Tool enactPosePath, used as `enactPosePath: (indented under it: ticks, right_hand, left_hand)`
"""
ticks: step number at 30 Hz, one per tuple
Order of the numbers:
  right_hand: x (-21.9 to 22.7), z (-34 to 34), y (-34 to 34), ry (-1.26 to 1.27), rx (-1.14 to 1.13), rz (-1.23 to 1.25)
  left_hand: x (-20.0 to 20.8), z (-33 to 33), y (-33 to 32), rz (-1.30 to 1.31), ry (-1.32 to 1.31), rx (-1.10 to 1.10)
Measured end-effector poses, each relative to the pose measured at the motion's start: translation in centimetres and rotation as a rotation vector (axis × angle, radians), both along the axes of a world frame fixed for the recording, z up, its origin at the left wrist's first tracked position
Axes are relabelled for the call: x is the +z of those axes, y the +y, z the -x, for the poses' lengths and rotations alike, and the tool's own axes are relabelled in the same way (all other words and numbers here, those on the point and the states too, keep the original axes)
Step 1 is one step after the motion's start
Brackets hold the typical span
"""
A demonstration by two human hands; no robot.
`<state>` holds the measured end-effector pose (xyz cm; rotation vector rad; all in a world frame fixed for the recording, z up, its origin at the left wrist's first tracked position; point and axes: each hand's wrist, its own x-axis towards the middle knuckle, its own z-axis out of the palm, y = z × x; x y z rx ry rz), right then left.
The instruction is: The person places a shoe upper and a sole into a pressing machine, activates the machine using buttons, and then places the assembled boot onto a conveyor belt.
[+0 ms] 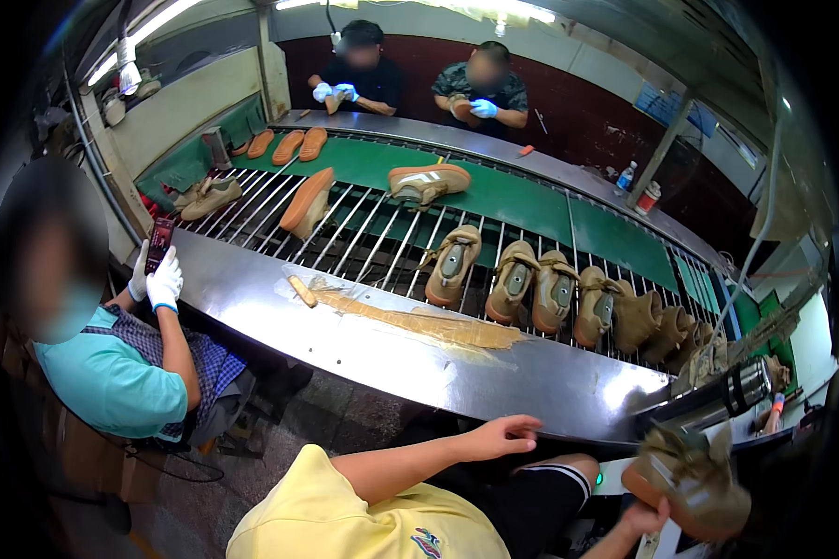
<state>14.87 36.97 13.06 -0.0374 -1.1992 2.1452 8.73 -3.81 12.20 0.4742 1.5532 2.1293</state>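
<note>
At the lower right, my right hand (645, 518) grips a tan shoe (688, 494) by its gum-coloured sole; its tongue and laces stick up. My left hand (500, 438) is held over my lap beside the metal table edge (419, 382), fingers loosely apart and nothing in them. Beyond that edge, several tan shoes stand in a row on the roller rack, the nearest being a shoe (595, 307) with its grey insole showing. Another shoe (429, 184) lies on its side on the green belt (522, 210).
A steel flask (741, 387) lies near the right end of the table. Brown tape (419, 321) covers part of the metal. On the left, a gloved co-worker holds a phone (159, 244). Two people across the belt handle shoes. Loose soles (289, 147) sit at the far left.
</note>
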Motion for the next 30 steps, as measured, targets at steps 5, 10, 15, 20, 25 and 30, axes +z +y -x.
enactPosePath:
  ticks: [5,10,15,20,25,30]
  right_hand:
    - [3.7,3.2,-14.7,-0.055,0.736,-0.213]
    - [11.2,7.7,-23.2,-0.143,0.782,-0.804]
    - [4.4,12.3,-23.1,-0.381,0.687,-0.604]
    - [-3.5,19.8,-21.9,-0.53,0.478,-0.967]
    - [-7.0,27.5,-22.5,-0.485,0.288,-1.32]
    - [-9.4,34.0,-24.7,-0.431,0.254,-1.623]
  left_hand:
    - [6.5,0.8,-2.2,-0.564,-0.022,-0.038]
    - [5.9,-2.2,-12.3,-0.945,-0.385,0.424]
    - [0.2,-0.5,-23.7,-0.534,-0.224,0.978]
    - [-1.3,12.6,-28.8,-0.471,-0.099,1.039]
    - [-3.8,22.6,-30.6,-0.203,-0.011,1.175]
    - [-9.9,26.4,-31.0,0.638,0.207,0.999]
